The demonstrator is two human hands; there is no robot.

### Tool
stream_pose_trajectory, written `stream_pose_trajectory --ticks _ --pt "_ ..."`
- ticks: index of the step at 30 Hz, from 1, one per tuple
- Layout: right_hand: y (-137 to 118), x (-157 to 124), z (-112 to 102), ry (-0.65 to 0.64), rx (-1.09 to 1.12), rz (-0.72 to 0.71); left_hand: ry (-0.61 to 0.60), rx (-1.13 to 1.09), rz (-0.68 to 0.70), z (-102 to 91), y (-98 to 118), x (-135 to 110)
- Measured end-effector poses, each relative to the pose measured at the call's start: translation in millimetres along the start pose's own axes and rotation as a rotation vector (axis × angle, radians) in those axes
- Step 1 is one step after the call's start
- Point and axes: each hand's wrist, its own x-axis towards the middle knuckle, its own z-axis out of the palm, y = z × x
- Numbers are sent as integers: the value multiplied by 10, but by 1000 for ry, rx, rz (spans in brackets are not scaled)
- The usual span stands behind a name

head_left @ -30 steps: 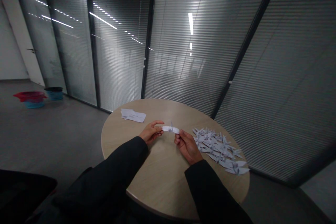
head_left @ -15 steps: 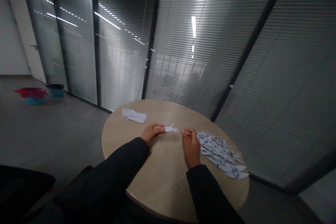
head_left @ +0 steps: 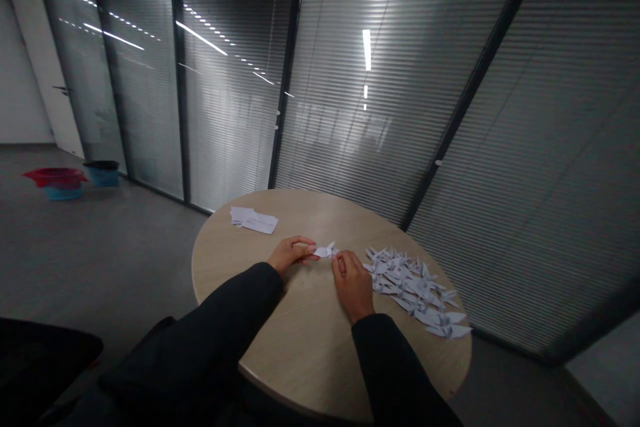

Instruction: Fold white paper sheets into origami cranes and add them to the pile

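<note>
1. Centre of the frame: the left hand (head_left: 293,253) pinches a small folded paper (head_left: 324,252); the right hand (head_left: 354,285) is at its right end, its grip hard to make out.
2. Lower centre: a round table (head_left: 300,340).
3. Right of centre: a cluster of folded papers (head_left: 423,288) on it.
4. Left of centre: paper slips (head_left: 257,221), overlapping.
5. Far left: two buckets (head_left: 63,192) on the floor.

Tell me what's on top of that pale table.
On the pale table lie paper slips, far left, and overlapping folded paper pieces, right, some partly covered. The right hand and dark sleeves hide part of the table; anything beneath can't be seen.
</note>
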Motion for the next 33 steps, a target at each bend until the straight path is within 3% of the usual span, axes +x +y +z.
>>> stream_pose_trajectory --ticks 6,12,18,25,28,31,33 --pt "131 -154 -441 -18 -185 193 20 -27 -46 27 20 -11" --pt "360 -447 -881 -241 -455 402 13 -5 -49 36 32 -23" --pt "417 -499 -814 -401 -575 471 17 20 -41 34 38 -31" --pt "453 -487 -714 -432 -589 493 7 47 -44 33 28 -32" --pt "412 -464 -731 -380 -557 518 5 54 -44 30 28 -33" --pt "331 -422 -754 -183 -575 606 12 62 -44 24 18 -15" --pt "249 -374 -749 -32 -565 538 32 67 -43 12 1 10"
